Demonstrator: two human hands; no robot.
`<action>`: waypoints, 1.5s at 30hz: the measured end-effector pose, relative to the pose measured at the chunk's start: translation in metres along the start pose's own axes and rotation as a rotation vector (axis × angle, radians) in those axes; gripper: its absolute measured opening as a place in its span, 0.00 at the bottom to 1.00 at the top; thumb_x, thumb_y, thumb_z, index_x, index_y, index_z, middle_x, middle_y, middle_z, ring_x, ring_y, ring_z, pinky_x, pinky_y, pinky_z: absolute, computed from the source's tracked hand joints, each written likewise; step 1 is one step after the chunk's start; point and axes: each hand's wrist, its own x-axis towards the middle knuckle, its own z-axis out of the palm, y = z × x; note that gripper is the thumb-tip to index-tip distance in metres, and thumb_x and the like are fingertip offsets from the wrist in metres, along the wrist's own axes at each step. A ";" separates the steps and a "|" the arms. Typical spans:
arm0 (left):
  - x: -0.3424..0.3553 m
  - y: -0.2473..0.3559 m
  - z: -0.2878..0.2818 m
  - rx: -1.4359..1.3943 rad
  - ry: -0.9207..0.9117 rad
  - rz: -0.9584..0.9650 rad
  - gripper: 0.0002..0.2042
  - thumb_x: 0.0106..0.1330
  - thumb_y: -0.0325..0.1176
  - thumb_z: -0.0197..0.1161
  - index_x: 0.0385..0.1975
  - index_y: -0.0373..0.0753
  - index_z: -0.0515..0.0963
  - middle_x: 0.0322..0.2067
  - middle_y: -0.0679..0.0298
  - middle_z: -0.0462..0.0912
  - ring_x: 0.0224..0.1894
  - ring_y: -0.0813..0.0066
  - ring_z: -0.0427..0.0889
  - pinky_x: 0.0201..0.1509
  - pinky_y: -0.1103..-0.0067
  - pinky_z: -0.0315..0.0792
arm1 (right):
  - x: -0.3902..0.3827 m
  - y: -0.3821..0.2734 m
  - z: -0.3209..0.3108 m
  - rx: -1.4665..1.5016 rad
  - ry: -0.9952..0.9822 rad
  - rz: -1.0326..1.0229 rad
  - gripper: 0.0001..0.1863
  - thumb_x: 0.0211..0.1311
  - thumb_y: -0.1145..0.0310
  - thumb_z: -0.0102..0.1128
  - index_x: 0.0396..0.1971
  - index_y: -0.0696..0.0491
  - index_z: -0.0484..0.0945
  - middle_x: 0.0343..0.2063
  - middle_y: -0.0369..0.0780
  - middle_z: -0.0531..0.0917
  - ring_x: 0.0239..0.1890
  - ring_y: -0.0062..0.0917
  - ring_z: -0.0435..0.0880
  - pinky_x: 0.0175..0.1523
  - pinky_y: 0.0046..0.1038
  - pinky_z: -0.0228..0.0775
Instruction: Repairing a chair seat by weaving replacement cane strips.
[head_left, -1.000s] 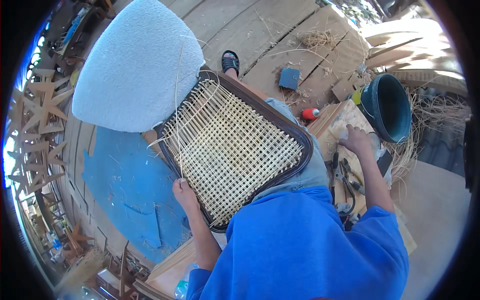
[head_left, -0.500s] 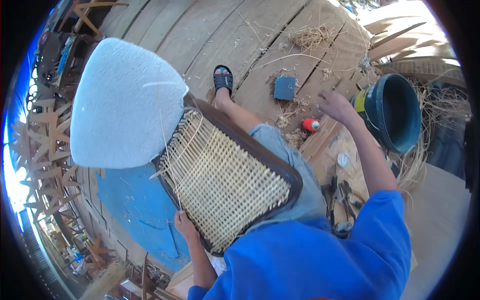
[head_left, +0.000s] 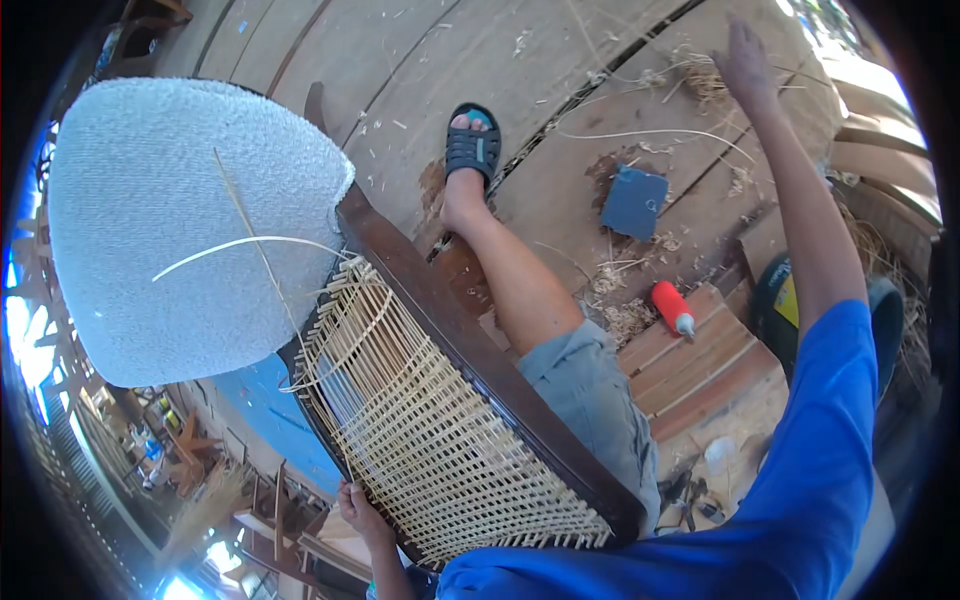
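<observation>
A dark wooden chair frame (head_left: pixel 470 340) with a woven cane panel (head_left: pixel 430 440) rests against my leg. Its padded grey-white seat (head_left: pixel 180 230) sticks up at the left. My left hand (head_left: pixel 358 508) grips the frame's lower left edge. My right hand (head_left: pixel 745 62) is stretched far out over the plank floor, fingers apart, next to a tuft of loose cane strands (head_left: pixel 705 85); it holds nothing that I can see. Loose cane strips (head_left: pixel 250 245) trail across the seat.
My sandalled foot (head_left: pixel 472 150) stands on the planks. A dark blue square pad (head_left: pixel 634 202), a red bottle (head_left: pixel 672 307), a dark bucket (head_left: pixel 880 310) and small tools (head_left: pixel 690 495) lie to the right. Wooden frames (head_left: pixel 290 530) are stacked below left.
My right arm has reached outward, from beside the bucket to the cane strands far out on the floor. The view has tilted and the chair now looks closer. My left hand keeps its grip.
</observation>
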 end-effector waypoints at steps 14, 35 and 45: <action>0.010 -0.021 -0.002 0.055 0.035 0.131 0.05 0.59 0.31 0.49 0.26 0.37 0.67 0.23 0.70 0.68 0.26 0.85 0.65 0.31 0.86 0.62 | -0.177 0.059 0.070 0.139 -0.560 0.391 0.16 0.50 0.68 0.42 0.39 0.57 0.71 0.34 0.53 0.76 0.38 0.44 0.75 0.40 0.41 0.66; 0.031 -0.032 0.000 -0.028 -0.162 0.273 0.17 0.58 0.30 0.47 0.42 0.24 0.66 0.47 0.50 0.68 0.47 0.65 0.68 0.52 0.77 0.59 | -0.306 -0.055 -0.237 1.974 0.102 0.533 0.07 0.59 0.69 0.47 0.34 0.55 0.70 0.27 0.37 0.77 0.27 0.23 0.78 0.30 0.24 0.73; 0.037 -0.032 0.003 -0.073 -0.150 0.303 0.16 0.57 0.30 0.47 0.40 0.23 0.67 0.39 0.51 0.71 0.40 0.66 0.69 0.47 0.77 0.62 | -0.380 -0.060 -0.239 2.203 0.065 0.557 0.06 0.59 0.72 0.47 0.34 0.56 0.70 0.28 0.40 0.77 0.28 0.25 0.79 0.29 0.25 0.75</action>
